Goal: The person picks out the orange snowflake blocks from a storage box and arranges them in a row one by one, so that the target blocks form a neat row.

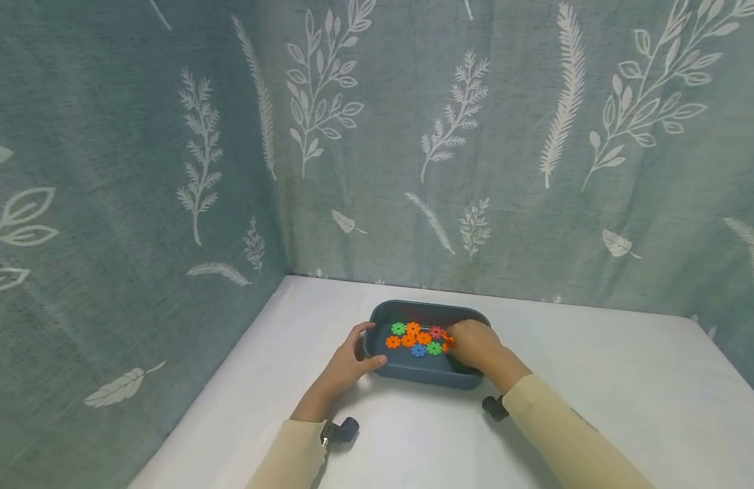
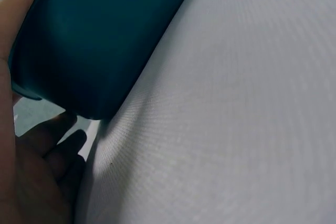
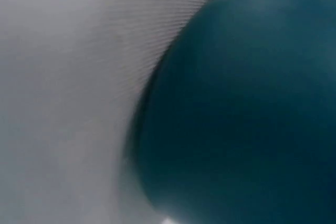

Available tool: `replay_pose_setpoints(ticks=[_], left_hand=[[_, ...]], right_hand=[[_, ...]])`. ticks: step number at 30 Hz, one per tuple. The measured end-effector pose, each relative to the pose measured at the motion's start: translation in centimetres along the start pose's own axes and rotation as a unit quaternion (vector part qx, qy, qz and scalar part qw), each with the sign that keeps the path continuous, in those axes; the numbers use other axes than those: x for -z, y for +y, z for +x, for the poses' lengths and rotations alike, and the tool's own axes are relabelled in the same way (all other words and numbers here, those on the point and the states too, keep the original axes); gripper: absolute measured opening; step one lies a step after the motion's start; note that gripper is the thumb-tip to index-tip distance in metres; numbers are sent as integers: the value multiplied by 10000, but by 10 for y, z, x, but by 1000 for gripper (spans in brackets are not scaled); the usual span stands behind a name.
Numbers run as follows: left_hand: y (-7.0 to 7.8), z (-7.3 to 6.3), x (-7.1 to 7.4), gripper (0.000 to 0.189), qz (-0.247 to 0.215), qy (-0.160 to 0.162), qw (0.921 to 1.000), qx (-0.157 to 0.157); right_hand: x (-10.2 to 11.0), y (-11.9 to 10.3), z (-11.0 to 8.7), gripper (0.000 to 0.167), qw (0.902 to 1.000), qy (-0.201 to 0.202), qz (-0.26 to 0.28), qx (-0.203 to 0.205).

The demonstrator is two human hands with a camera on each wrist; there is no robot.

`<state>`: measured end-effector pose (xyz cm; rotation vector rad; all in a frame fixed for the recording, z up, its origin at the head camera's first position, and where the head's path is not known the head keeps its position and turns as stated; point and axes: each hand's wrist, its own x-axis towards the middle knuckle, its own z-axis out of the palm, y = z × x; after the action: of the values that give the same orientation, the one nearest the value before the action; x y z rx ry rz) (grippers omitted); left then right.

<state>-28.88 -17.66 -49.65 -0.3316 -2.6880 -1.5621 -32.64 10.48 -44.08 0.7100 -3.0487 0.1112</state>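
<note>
Many small flower-shaped pieces (image 1: 409, 340) in a dark blue tub (image 1: 422, 375), on a white table (image 1: 426, 441); orange ones, two green, one red and one blue, lying close together; at the tub's left end, the left hand (image 1: 348, 365), holding the near corner, thumb on the front rim, fingers round the side rim; in the left wrist view, lower fingers loosely bent near the tub's bottom edge; inside the right end, the right hand (image 1: 475, 345), reaching down right beside orange pieces; fingers mostly hidden, so hard to tell if pinching a piece or not; at the wrists, small dark cameras (image 1: 346, 430) and pale yellow sleeves (image 1: 566, 428); behind, grey-green cloth (image 1: 517, 224) with white leaves.
</note>
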Motion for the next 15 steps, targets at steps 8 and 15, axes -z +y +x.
replay_pose_setpoints(ticks=[8,15], left_hand=[[5,-2,0,62,264,48,9996,103],[5,-2,1,64,135,159,9997,107]], right_hand=[[-3,-2,10,18,9997,-178,101,-103],[0,-2,8,24,9990,-132,423,76]])
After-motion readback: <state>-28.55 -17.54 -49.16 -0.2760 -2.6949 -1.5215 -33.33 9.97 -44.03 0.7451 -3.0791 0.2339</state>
